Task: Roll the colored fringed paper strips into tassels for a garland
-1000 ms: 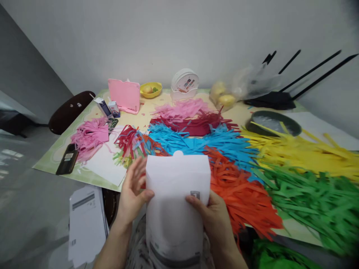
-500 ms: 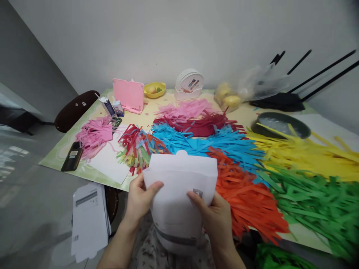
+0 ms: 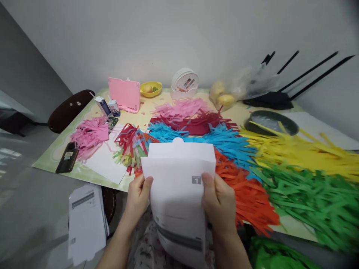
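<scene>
White envelope (image 3: 176,190) was gripped at opposite edges by left hand (image 3: 138,196), right hand (image 3: 221,200); orange strips (image 3: 251,192) were spread beyond.

The light is dim, pale glare marks the floor (image 3: 36,179), edges blur.

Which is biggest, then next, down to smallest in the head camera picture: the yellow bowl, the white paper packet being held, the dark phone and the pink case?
1. white paper packet (it's also the closest, which makes it look bigger)
2. pink case
3. yellow bowl and dark phone: too alike to rank
</scene>
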Available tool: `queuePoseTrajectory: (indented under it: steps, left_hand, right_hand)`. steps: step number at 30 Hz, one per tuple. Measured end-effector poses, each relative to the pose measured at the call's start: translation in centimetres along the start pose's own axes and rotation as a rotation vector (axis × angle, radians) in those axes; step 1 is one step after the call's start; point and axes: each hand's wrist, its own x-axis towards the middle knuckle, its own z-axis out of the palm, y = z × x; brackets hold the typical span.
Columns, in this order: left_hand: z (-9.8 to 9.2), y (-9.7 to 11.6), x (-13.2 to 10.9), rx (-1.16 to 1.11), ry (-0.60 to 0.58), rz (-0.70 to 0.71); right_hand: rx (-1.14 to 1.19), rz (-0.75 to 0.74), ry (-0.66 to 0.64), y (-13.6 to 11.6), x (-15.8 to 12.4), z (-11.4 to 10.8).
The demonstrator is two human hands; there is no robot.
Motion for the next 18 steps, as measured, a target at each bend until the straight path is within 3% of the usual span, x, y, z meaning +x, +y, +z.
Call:
queuePoseTrajectory:
  steps: [3,6,8,10,15,18]
  left_hand:
    - [-0.3,-0.4,0.5,0.111,0.119,0.073]
    - [-0.9,-0.7,1.8,0.077,0.318,0.056]
    - [-1.1,-0.6,2.5,-0.006,0.367,0.0]
    - [-0.9,-0.5,2.7,-0.089,0.327,-0.053]
    - [0.9,-0.7,1.1,-0.088,0.022,-0.082]
    - [1.3,-1.2,0.6,0.031,0.087,-0.041]
  right_hand:
    - [0.057,-0.007,-0.044,-0.2,0.3,0.3]
    - [0.174,0.006,-0.305,0.1,-0.2,0.7]
    - [0.172,0.029,-0.434,0.5,-0.6,0.6]
    - [0.099,0.062,-0.411,1.0,-0.9,0.4]
    - [-0.01,0.107,-0.173,1.9,-0.3,-0.2]
    - [0.049,0.149,-0.202,1.9,-0.5,0.0]
